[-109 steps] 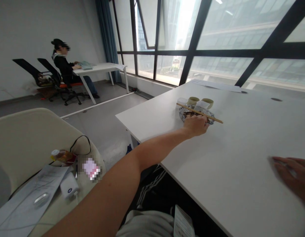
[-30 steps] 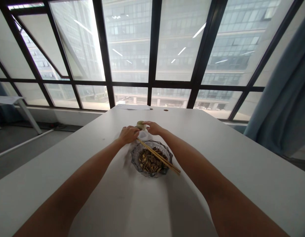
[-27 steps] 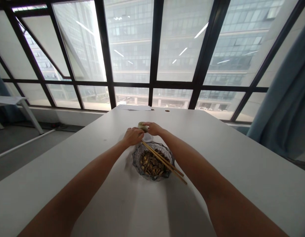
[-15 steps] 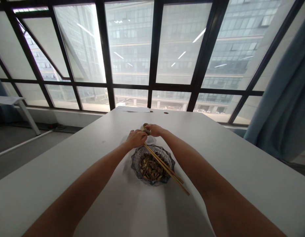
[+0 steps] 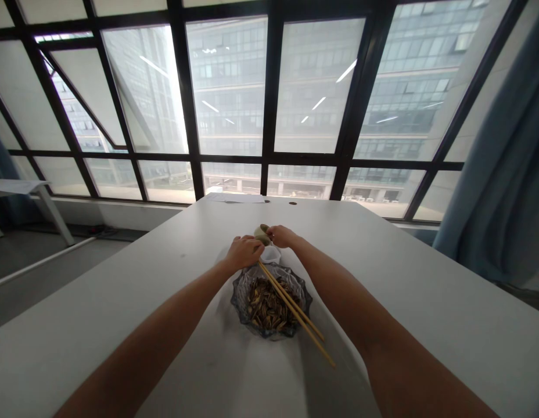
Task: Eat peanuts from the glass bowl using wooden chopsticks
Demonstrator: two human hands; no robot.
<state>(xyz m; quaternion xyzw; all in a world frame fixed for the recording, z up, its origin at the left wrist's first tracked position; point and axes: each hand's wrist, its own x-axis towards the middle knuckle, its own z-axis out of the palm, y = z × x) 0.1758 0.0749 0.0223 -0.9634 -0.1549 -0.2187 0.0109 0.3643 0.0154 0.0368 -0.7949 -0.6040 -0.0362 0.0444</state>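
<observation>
Left hand (image 5: pixel 245 252): fingers curled at the green cups (image 5: pixel 263 238), near left; grip hidden. Right hand (image 5: pixel 283 237): fingers bent at their right side; whether gripping, cannot tell from here. Just nearer: white bowl (image 5: pixel 270 254). Next, glass bowl (image 5: pixel 240 297) of brown seeds (image 5: pixel 269 307), chopsticks (image 5: pixel 295 312) slanting across. All on white table (image 5: pixel 186 284); papers (image 5: pixel 237 198), far edge.

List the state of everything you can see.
Glass bowl: upright, holding sunflower seeds
Chopsticks: resting across the bowl
Small white bowl: upright; contents unclear
Green cups: at the fingertips, partly hidden
Top-hinged window: ajar
Blue curtain: hanging, bunched
Papers: lying flat
</observation>
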